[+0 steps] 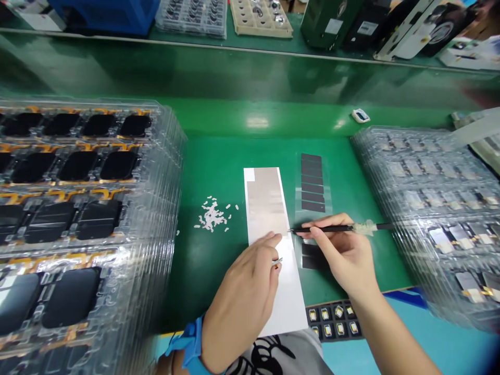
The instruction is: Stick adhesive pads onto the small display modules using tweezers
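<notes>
A shelf (298,31) spans the back; on it, from the left, stand a blue bin (111,15), a clear tray (191,32) of dark parts, a tan tray (261,32) with round hollows, a green box (318,26) and a black box (361,34), both labelled in white; below the shelf, toward the right, lies a small white case (360,115); at far left rises a stack of clear trays (167,156), dark squares in the top one.

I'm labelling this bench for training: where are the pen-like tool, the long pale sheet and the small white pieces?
Pen-like tool (338,228), head view: on its black shaft.
Long pale sheet (267,204), head view: on its greyish upper part.
Small white pieces (212,215), head view: on the middle of the heap.
</notes>
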A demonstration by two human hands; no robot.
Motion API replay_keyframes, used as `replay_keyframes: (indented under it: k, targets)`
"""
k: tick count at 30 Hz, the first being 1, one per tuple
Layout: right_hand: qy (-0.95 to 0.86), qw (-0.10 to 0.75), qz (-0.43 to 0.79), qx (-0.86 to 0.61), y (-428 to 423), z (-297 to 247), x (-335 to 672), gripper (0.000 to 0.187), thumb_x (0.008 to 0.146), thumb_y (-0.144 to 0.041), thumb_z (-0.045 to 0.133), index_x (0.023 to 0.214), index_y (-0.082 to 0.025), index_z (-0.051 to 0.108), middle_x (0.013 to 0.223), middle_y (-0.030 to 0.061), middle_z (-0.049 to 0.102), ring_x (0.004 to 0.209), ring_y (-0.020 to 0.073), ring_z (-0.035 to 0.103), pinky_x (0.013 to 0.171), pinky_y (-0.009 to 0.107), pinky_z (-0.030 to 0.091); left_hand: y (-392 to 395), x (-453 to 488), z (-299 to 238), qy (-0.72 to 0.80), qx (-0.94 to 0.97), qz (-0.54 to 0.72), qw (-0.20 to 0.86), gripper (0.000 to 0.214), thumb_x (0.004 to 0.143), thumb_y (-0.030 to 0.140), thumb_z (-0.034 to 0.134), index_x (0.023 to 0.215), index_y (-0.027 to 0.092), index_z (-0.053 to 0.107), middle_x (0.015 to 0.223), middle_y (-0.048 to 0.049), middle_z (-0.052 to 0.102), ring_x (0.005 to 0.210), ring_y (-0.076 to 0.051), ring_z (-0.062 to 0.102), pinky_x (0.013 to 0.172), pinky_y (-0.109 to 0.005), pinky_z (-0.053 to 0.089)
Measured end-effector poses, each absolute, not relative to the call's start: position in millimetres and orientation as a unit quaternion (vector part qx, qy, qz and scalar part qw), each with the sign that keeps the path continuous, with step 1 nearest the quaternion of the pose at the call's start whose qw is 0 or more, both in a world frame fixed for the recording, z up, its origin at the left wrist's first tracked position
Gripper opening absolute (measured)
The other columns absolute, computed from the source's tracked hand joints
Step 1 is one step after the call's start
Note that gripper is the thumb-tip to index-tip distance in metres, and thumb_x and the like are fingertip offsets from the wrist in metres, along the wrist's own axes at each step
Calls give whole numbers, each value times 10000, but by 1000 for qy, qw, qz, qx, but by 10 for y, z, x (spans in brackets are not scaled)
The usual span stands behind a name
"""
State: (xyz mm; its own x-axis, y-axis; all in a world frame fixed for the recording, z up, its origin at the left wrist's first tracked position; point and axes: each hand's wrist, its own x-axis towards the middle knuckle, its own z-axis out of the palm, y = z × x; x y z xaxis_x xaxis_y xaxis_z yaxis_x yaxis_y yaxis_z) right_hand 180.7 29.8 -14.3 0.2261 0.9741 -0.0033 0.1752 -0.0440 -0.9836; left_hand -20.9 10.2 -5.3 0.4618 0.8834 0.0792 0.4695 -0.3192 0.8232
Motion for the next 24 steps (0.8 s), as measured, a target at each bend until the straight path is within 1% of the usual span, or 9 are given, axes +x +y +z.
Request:
replay_keyframes:
  k: [4,8,11,13,15,18,21,22,24]
  targets:
    - [-468,509,409,-595,304,-129,1795,203,848,-338,796,824,-182,667,852,60,761,715,178,790,694,214,669,94,-187,-53,445,762,272,384,190,1021,92,400,1140,212,487,1415,-188,625,1369,-297,568,1027,-511,557]
    - [-461,505,444,-580,287,-134,1844,208,847,-330,798,817,-181,656,830,64,780,680,183,787,684,234,672,82,-170,-51,456,744,285,398,210,1028,107,414,1192,215,487,1417,-164,623,1345,-286,584,1029,-481,537]
    - [-431,543,441,-570,268,-136,1895,190,855,-318,793,833,-188,656,840,37,772,701,176,788,709,253,674,78,-190,-51,475,699,327,423,186,1051,154,417,1205,230,490,1322,-125,671,1282,-256,624,1003,-417,526]
    - [-396,594,433,-550,244,-110,1881,176,847,-305,803,842,-205,658,816,7,758,719,162,784,733,260,672,76,-215,-48,498,650,365,443,117,1062,197,443,1143,240,516,1196,-88,702,1185,-227,667,952,-362,525]
    - [-365,642,418,-530,196,-57,1792,167,835,-291,814,844,-220,664,781,-16,730,738,154,778,738,257,670,75,-232,-31,512,588,407,477,42,1067,253,477,1062,244,518,1037,-48,717,1043,-194,705,886,-317,529]
    - [-351,678,393,-513,82,24,1536,124,873,-273,773,871,-236,655,796,-8,701,775,165,774,720,284,680,77,-222,30,496,468,449,577,109,1070,340,491,1032,245,455,875,-11,725,791,-154,724,744,-277,552]
    - [-370,688,381,-494,-21,38,1268,84,927,-243,703,929,-256,620,834,15,687,829,186,769,677,311,680,82,-184,93,449,359,460,677,187,1064,401,489,1012,247,396,781,16,705,559,-115,642,567,-231,497]
    - [-378,688,381,-488,-42,25,1203,79,941,-232,680,945,-260,606,845,19,683,855,191,767,667,311,678,82,-173,102,431,335,464,698,206,1060,420,489,1006,247,391,753,28,684,515,-102,599,541,-224,468]
    - [-398,681,383,-480,-61,-16,1124,76,963,-216,639,964,-262,578,869,25,683,896,197,767,674,315,678,81,-158,95,400,311,476,719,237,1054,465,480,1021,244,401,734,37,650,499,-92,534,543,-229,433]
